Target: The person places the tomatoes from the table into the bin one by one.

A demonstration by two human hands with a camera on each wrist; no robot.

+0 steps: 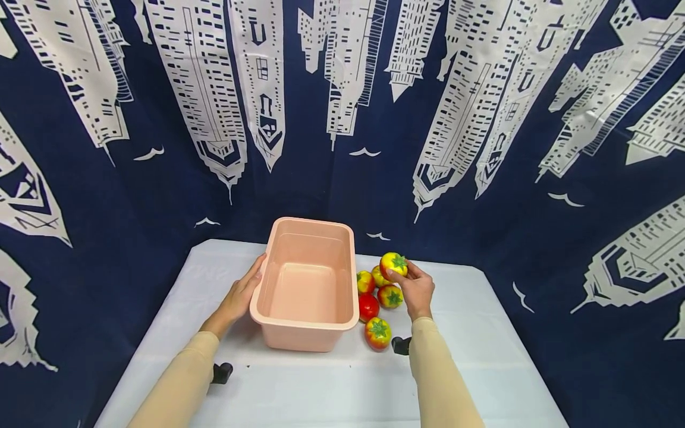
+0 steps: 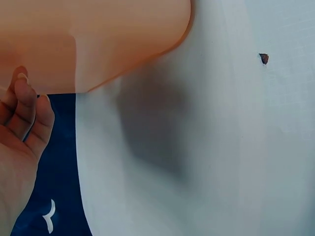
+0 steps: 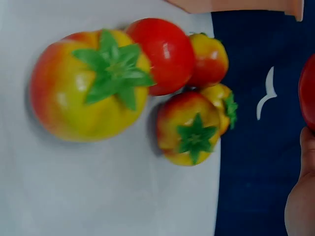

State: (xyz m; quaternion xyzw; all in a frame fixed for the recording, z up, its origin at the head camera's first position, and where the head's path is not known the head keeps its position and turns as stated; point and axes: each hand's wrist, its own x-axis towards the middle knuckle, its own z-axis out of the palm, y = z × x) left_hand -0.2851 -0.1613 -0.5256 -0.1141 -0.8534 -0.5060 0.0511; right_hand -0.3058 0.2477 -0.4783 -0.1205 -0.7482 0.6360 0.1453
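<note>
My right hand (image 1: 417, 291) pinches a yellow-red tomato (image 1: 392, 266) with a green star-shaped top, held above the other tomatoes. In the right wrist view, only the red edge of the held tomato (image 3: 308, 93) and part of the thumb show. My left hand (image 1: 241, 297) rests with its fingers against the left wall of a pink plastic bin (image 1: 307, 333). Fingertips touch the bin's side in the left wrist view; the thumb is hidden there. The bin's inside holds nothing visible. Beside its right wall lie several tomatoes, one plain red (image 1: 368, 307), another yellow-red (image 1: 377, 333) nearest me.
A white-covered table (image 1: 299, 392) carries everything. Behind it hangs a dark blue cloth (image 1: 321, 184) printed with white buildings and birds. Black pieces (image 1: 222, 373) show beside both wrists. A small dark speck (image 2: 264, 58) lies on the cover.
</note>
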